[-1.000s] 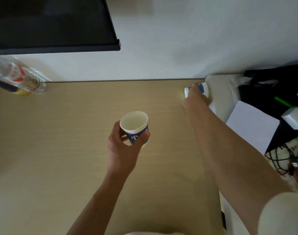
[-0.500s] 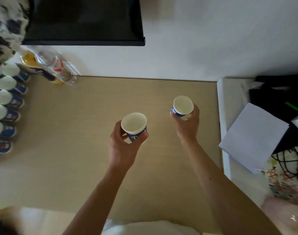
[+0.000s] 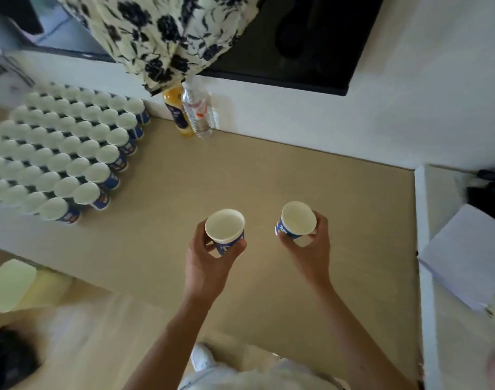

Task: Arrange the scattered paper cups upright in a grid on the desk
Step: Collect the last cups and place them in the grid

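My left hand (image 3: 205, 264) grips a white and blue paper cup (image 3: 225, 228) upright above the middle of the tan desk (image 3: 268, 175). To its right, my right hand (image 3: 311, 253) holds a second paper cup (image 3: 297, 220), mouth up and tilted slightly. Both cups look empty. At the desk's left end stands a grid of several upright paper cups (image 3: 63, 153), rows packed close together, well left of both hands.
A clear water bottle (image 3: 197, 112) and an orange juice bottle (image 3: 176, 108) stand at the back wall beside the grid. A floral cloth (image 3: 161, 32) hangs over a dark screen (image 3: 297, 38). White paper (image 3: 465, 260) and dark items lie right of the desk.
My right hand lifted a cup from the far right corner and brought it beside the left one. The view swung left, so the cup grid came into sight.
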`<action>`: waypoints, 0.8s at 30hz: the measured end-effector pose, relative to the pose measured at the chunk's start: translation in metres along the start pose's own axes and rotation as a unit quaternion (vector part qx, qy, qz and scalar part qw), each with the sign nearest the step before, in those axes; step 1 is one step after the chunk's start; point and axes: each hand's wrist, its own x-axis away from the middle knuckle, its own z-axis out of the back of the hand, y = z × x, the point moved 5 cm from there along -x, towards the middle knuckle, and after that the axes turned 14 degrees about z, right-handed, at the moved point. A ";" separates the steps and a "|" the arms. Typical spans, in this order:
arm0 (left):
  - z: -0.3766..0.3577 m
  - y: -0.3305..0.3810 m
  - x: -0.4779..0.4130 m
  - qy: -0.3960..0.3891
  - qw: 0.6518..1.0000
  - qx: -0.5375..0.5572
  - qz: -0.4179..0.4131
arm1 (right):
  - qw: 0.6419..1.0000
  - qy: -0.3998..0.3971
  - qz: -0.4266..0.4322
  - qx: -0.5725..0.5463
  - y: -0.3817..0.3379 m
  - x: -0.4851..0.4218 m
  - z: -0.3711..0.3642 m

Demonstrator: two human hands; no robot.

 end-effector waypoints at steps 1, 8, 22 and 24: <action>0.018 -0.004 0.002 0.011 1.000 0.010 -0.001 | 1.000 -0.014 0.005 -0.005 -0.008 0.011 -0.015; 0.162 -0.026 0.021 0.077 0.994 0.072 -0.007 | 0.993 -0.115 0.031 -0.019 -0.062 0.098 -0.138; 0.355 -0.069 0.012 0.162 0.984 0.072 -0.030 | 0.969 -0.239 0.063 -0.016 -0.104 0.192 -0.339; 0.369 -0.072 -0.001 0.171 0.983 0.068 -0.029 | 0.969 -0.238 0.058 -0.013 -0.097 0.189 -0.363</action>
